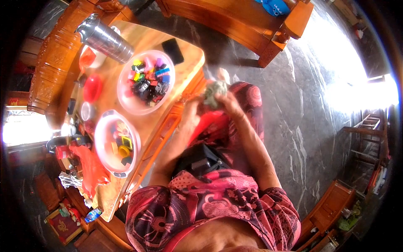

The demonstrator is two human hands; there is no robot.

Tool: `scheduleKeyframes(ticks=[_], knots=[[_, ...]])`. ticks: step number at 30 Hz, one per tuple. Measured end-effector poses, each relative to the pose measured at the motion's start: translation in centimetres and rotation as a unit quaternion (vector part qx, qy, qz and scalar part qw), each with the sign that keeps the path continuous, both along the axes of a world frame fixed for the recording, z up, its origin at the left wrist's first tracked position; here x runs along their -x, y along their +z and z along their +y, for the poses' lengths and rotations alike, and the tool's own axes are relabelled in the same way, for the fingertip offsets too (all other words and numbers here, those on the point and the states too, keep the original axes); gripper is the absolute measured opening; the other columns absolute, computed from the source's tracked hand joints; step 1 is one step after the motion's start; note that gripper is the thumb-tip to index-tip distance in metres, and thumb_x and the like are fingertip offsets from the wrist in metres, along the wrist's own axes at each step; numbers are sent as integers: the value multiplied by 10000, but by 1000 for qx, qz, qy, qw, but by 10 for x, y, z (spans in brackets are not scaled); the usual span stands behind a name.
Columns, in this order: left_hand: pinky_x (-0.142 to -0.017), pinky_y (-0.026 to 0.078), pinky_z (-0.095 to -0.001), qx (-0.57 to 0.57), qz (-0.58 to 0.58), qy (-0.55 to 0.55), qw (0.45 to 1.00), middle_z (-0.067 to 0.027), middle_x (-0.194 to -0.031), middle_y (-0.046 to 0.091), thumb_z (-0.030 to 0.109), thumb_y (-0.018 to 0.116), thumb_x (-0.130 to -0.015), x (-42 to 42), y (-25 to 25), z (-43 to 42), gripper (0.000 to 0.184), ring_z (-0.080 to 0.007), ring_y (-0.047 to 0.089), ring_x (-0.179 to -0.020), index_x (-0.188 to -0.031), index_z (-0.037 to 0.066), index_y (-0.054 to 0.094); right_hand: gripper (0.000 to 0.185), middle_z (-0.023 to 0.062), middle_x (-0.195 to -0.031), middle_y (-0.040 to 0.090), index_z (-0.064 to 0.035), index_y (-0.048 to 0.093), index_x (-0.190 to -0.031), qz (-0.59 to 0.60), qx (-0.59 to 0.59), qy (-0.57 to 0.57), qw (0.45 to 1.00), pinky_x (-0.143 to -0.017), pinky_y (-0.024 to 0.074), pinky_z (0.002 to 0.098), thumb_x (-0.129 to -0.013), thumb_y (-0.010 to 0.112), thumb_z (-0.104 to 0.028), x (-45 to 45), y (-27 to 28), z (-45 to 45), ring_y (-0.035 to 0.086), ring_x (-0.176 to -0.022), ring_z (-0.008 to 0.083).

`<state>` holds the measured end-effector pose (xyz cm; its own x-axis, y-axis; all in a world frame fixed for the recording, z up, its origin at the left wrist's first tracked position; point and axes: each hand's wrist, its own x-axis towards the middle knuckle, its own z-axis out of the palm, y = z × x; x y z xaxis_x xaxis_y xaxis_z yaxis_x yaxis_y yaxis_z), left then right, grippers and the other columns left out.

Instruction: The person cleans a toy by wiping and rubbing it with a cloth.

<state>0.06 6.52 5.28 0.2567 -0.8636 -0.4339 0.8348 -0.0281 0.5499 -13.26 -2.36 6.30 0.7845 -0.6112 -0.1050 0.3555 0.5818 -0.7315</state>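
A crumpled grey-green cloth [215, 92] is bunched up between my two hands, above my lap. My right hand [229, 103] is closed on it from the right. On the other side, my left hand [194, 110] is closed and smeared by motion; what it grips is hidden by the cloth and fingers. A small pale object [223, 75], too blurred to name, pokes out beyond the cloth. Something bright red [210, 124] lies under my hands, over my lap. To the left, a pink-white basin [121, 101] holds many coloured toy blocks [151, 82].
A wooden table [191, 59] on my left bears a second basin [98, 145] with several toys, a steel thermos [109, 44], a black phone [173, 51], a red bowl [92, 88] and a red plastic bag [90, 168]. A wooden bench [226, 25] stands ahead.
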Motion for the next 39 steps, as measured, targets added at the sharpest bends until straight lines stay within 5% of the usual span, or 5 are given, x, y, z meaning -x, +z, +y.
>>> scheduleKeyframes(ticks=[13,21,29,33,39], knots=[[-522,495,-254,-56,-81,-60,993,-55,-740,627,162,666,-778,5,-7,3,142,-143,586,-584,-856,50,625,227,5,-857,599,-29,562,-1007,127,105,-102,981,-683,466,237,-800,640,-82,-3,-8,-8,558,-759,100],[-499,502,-256,-46,-70,-73,994,-84,-749,634,140,668,-786,12,5,4,145,-152,596,-568,-870,32,622,138,71,-786,631,-51,568,-924,129,-11,-157,979,-562,492,249,-836,606,-149,-7,-4,-9,596,-635,134],[-543,487,-287,51,-20,-101,993,-85,-760,616,161,629,-818,11,8,7,165,-153,585,-620,-885,12,604,269,87,-799,615,-27,549,-985,1,-93,-149,984,-590,504,293,-882,519,-274,-6,-7,-8,604,-653,176],[-560,485,-294,60,-25,-35,997,-73,-774,611,164,616,-823,12,12,7,168,-158,585,-652,-909,21,599,430,103,-1005,576,-13,480,-1142,-109,-84,-65,988,-788,471,344,-892,472,-363,-5,7,-2,578,-892,191],[-622,534,-297,-13,-26,-2,1000,-68,-814,624,160,615,-818,13,9,3,183,-187,614,-690,-949,33,602,542,77,-1026,549,-12,398,-1251,-3,22,47,999,-745,468,283,-807,618,-230,2,0,0,556,-886,169]])
